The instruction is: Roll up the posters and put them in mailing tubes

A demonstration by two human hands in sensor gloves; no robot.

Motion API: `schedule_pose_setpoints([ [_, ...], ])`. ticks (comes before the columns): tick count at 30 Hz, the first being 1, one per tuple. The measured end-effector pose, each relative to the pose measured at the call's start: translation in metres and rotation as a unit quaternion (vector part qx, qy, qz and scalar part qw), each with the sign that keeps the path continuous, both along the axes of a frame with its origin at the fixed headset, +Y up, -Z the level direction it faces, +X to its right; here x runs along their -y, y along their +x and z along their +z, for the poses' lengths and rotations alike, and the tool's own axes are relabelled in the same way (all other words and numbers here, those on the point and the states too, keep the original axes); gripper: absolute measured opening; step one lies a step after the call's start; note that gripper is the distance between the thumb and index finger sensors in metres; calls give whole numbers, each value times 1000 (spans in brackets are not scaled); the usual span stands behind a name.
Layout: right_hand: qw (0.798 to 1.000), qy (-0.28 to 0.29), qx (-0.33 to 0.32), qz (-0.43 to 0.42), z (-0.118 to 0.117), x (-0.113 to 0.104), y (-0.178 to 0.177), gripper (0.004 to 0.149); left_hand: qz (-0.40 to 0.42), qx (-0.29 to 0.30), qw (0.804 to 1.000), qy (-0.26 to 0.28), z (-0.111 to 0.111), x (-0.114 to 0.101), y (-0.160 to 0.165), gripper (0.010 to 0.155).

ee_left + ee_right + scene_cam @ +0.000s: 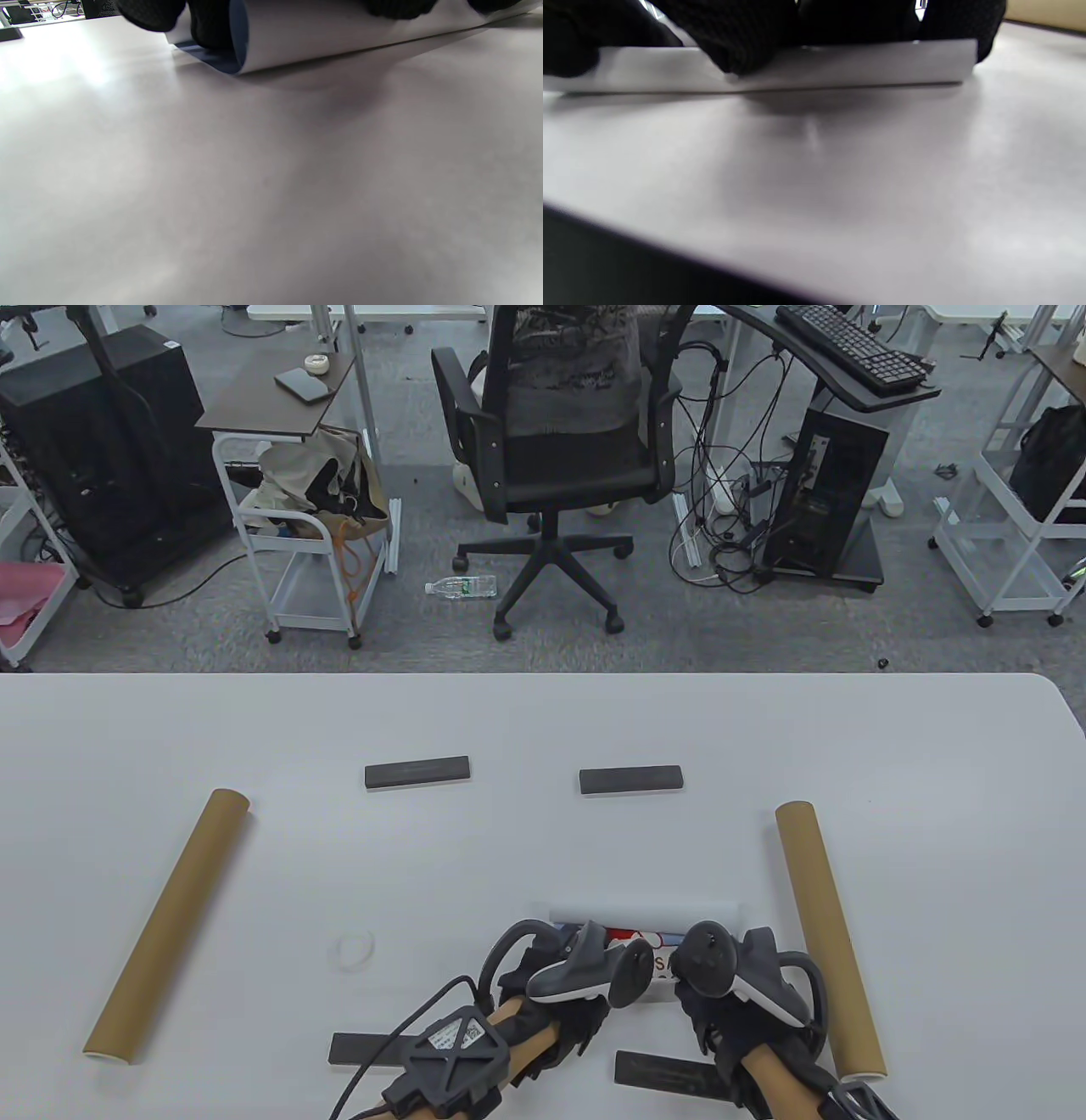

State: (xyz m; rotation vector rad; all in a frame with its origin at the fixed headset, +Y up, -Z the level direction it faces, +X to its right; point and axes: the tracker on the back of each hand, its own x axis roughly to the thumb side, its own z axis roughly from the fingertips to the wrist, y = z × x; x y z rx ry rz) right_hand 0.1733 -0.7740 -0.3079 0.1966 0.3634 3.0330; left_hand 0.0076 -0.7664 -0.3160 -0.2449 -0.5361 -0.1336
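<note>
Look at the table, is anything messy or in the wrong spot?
Not really. The two cardboard tubes lie slanted, not lined up. Off the table, a plastic bottle lies on its side on the floor by the office chair.

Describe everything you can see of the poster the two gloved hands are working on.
The white-backed paper poster lies on the white table near the person, partly rolled: a white roll on its far side, a strip of red and blue print showing beside the hands. The left wrist view shows its open curled end, blue inside. Left hand and right hand both rest on it.
</note>
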Motion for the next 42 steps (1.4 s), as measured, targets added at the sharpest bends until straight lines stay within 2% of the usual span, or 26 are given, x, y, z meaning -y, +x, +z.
schedule_pose_setpoints([
  [1,1000,0,1,5,0,0,-1,41,4,-1,1000,4,0,0,0,58],
  [5,1000,-2,2,13,0,1,-2,40,-2,4,1000,25,1,1,2,51],
  [10,1000,-22,-20,10,3,3,-3,52,-18,13,999,46,2,1,5,44],
  [15,1000,-12,-20,6,-1,2,-5,42,-33,10,999,13,2,4,5,56],
  [18,1000,-9,-20,3,0,1,-3,42,-24,21,998,49,2,3,5,45],
  [22,1000,23,-14,-4,1,-4,-1,51,-18,9,1000,-1,0,2,3,42],
  [25,1000,7,-23,8,1,-1,-3,41,-10,2,1000,-12,-1,3,3,43],
  [29,1000,8,-18,18,0,0,-4,40,-12,0,1000,2,-1,5,1,54],
  [34,1000,7,-17,15,0,-1,-4,40,-12,-2,1000,16,-1,5,2,48],
  [38,1000,10,-29,6,2,-2,-4,52,-19,2,999,47,-1,5,3,45],
  [40,999,-7,-33,14,1,1,-5,50,-25,8,998,59,0,4,3,45],
  [42,999,-15,-30,21,-1,2,-5,46,-27,8,998,50,-1,4,3,45],
])
